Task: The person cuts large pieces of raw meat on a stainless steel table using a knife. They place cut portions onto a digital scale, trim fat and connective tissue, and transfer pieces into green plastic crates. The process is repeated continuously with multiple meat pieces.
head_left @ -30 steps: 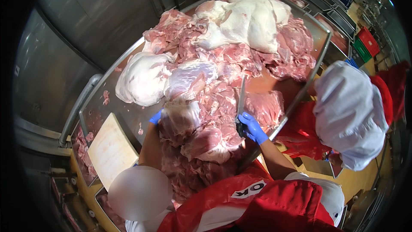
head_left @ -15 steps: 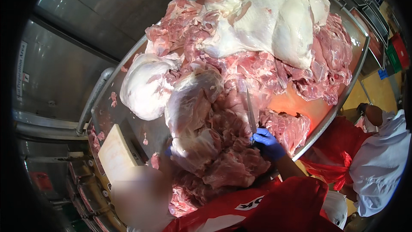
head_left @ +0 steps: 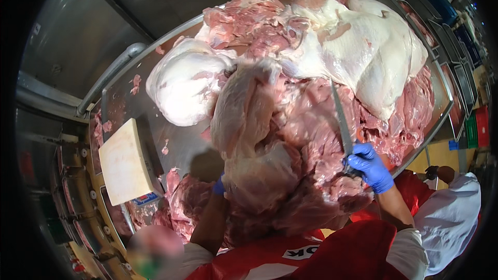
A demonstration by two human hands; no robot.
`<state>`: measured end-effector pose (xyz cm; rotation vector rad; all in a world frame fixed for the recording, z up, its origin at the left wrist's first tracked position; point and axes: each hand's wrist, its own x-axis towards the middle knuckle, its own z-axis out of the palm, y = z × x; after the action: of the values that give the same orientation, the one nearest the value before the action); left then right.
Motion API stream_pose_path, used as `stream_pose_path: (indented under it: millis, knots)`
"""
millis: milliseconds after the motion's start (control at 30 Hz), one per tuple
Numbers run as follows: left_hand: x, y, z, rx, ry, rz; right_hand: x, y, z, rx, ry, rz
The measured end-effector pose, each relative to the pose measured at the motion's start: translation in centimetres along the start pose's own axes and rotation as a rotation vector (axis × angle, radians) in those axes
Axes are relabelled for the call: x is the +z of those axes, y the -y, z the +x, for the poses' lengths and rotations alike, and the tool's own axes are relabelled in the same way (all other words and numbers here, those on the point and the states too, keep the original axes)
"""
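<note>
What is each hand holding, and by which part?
The right hand holds a knife by its handle; the left hand is mostly hidden by meat, so its hold can't be told.

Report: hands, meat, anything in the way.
Right hand gripping knife, blade pointing away. Left hand mostly hidden by meat. Pale board left, apart from both hands.

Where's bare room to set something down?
Between the pale board and the round white meat, the metal table is bare apart from small scraps. The board's top is bare too. Red meat crowds the knife and right hand.
</note>
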<state>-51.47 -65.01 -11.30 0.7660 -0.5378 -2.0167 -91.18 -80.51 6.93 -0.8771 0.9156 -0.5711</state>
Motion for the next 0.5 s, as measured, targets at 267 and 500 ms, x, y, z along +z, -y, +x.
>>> stream_pose_path:
  millis: [267, 500]
  knots:
    - [-0.5, -14.9, 8.1, 0.349, -0.081, 0.364, 2.0, 10.2, 8.3, -0.316, 0.054, -0.152]
    - [-1.7, -28.1, 16.8, 0.484, -0.377, 0.735, 0.8, 13.8, 25.1, -0.367, 0.209, -0.195]
